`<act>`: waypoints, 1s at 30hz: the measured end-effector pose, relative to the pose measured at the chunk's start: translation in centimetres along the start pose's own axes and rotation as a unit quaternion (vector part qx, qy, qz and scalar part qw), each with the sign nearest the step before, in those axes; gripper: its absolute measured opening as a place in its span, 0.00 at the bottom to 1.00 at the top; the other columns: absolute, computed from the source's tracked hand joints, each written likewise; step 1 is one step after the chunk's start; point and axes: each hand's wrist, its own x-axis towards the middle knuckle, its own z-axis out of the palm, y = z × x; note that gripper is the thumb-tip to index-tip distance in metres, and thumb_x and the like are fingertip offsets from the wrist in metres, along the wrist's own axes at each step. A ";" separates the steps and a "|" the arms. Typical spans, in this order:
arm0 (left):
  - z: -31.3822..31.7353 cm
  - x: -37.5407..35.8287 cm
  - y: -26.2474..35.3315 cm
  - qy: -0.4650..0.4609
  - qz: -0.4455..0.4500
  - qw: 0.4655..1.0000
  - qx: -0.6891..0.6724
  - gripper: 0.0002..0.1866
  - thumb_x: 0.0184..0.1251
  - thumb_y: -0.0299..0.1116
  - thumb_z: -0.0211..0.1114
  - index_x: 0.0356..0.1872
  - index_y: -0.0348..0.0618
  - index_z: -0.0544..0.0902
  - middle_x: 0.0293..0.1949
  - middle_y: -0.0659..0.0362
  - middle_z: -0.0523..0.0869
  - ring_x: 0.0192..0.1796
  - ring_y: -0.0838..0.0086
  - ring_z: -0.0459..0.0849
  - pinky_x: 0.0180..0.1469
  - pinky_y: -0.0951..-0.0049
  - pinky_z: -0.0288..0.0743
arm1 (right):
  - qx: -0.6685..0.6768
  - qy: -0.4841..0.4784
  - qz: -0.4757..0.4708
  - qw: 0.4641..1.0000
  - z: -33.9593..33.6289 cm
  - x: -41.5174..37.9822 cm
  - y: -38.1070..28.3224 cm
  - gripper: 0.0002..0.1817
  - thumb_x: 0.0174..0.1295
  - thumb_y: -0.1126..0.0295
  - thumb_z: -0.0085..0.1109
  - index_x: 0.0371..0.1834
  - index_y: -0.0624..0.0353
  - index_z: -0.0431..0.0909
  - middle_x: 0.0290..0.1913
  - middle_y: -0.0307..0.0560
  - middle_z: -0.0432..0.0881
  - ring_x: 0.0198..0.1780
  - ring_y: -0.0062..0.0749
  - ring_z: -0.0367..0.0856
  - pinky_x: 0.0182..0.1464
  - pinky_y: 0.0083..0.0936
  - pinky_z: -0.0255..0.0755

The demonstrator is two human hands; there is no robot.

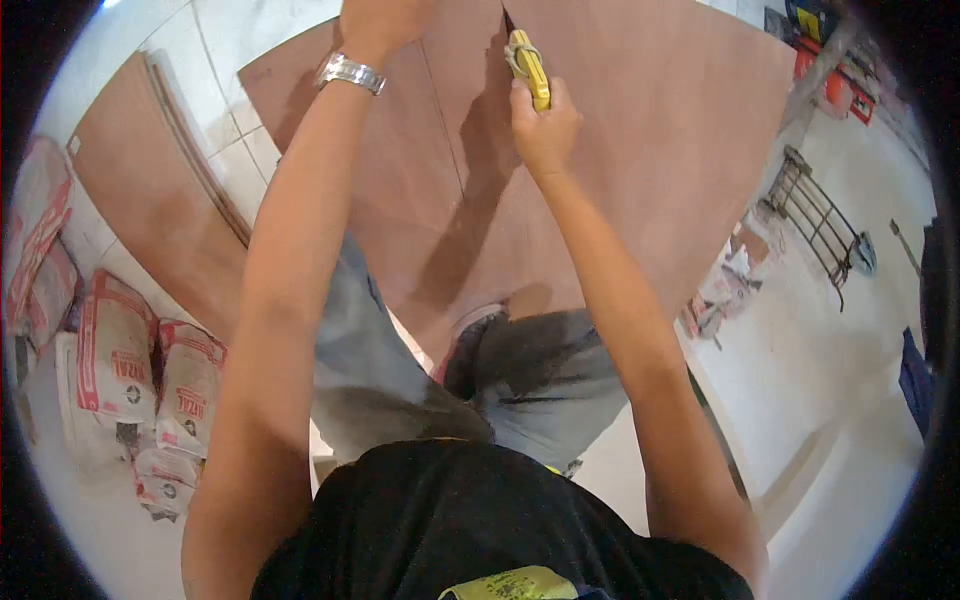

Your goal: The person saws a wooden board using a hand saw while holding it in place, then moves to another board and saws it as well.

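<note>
My right hand [548, 128] is closed around the lower end of a yellow utility knife [540, 92]. A cord or band is wrapped about the knife's handle, and its dark blade points toward the top edge of the view. Beneath it lies a large reddish-brown plywood sheet [640, 130] with a thin dark line running along it, left of the knife. My left hand [388, 22] is over the sheet at the top edge, with a metal watch [350, 73] on the wrist. The frame cuts off its fingers.
Another brown board [150, 190] lies to the left on white floor tiles. Several printed sacks [118, 345] stand at the lower left. On the right are a metal rack [820, 215], crumpled wrappers [725, 290] and red items [830, 90]. My legs straddle the sheet's near end.
</note>
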 end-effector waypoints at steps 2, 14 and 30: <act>-0.3 -0.2 0.1 0.013 0.000 1.000 -0.007 0.27 0.79 0.52 0.51 0.35 0.39 0.89 0.32 0.41 0.89 0.36 0.45 0.88 0.43 0.48 0.80 | 0.022 -0.015 0.018 0.999 0.0 -0.2 -0.5 0.19 0.62 0.54 0.68 0.32 0.59 0.74 0.25 0.59 0.81 0.30 0.62 0.82 0.34 0.51 0.74; 2.5 2.8 -1.8 -0.052 -0.124 0.986 0.095 0.38 0.77 0.63 0.40 0.52 0.39 0.89 0.52 0.42 0.90 0.55 0.47 0.88 0.60 0.50 0.78 | 0.191 -0.113 -0.019 0.975 -0.7 -0.2 -0.8 0.25 0.74 0.50 0.56 0.41 0.68 0.73 0.33 0.70 0.82 0.39 0.65 0.84 0.40 0.50 0.73; -2.1 0.2 3.3 -0.080 -0.156 0.983 0.060 0.27 0.74 0.45 0.46 0.40 0.35 0.90 0.46 0.40 0.90 0.52 0.47 0.89 0.58 0.50 0.80 | 0.157 -0.192 -0.001 0.969 -3.5 -0.8 -0.5 0.27 0.80 0.51 0.39 0.45 0.69 0.75 0.38 0.65 0.82 0.36 0.55 0.82 0.42 0.46 0.73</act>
